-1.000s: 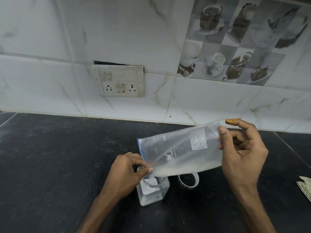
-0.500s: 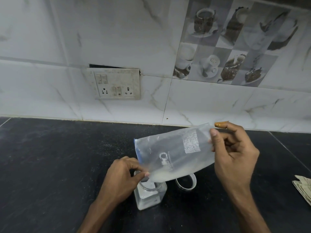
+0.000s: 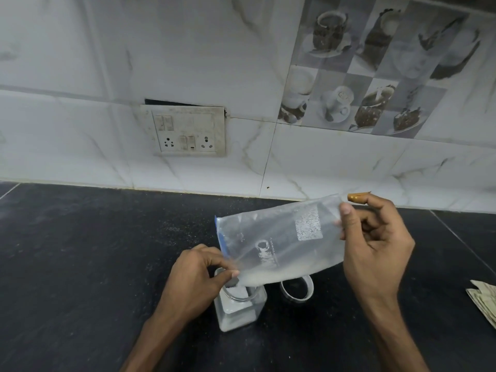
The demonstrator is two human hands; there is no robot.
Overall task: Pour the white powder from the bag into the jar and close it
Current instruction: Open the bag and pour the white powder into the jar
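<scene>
Tilting bag (image 3: 279,237) over jar (image 3: 240,304) (both hands)

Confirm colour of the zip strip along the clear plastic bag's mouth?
Blue. The zip strip edges the clear plastic bag; head view shows it, the only view.

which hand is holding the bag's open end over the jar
The left hand: it pinches the bag at its lower, blue-edged mouth right above the jar. The right hand holds the raised far end, off to the side of the jar.
</scene>
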